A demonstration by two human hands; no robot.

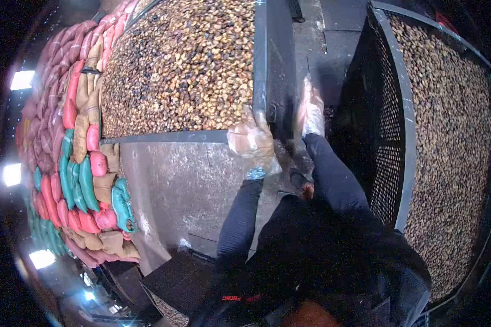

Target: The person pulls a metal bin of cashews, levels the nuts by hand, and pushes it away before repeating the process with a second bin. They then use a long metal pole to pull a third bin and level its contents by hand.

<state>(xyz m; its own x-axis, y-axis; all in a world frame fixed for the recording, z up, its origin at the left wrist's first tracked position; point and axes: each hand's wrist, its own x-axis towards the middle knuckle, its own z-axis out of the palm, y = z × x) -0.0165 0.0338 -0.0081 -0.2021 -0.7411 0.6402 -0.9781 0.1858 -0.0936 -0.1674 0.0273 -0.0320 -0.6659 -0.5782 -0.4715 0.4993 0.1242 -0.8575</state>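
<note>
My left hand (252, 140), in a clear plastic glove, rests at the near right corner of a large metal bin (174, 136), its fingers spread over the rim. Small round brown and yellowish pieces (185, 71) fill that bin. To the right of the bin's side wall, my right hand (311, 106) is stretched forward above the gap between two bins, also gloved and slightly blurred. Nothing shows in its grasp, and its fingers look extended.
A second bin (406, 125) with perforated sides and similar pieces stands on the right. Stacked pink, green and tan sacks (79, 185) line the left. Grey floor (174, 191) lies before the first bin. A dark container (180, 283) is at the bottom.
</note>
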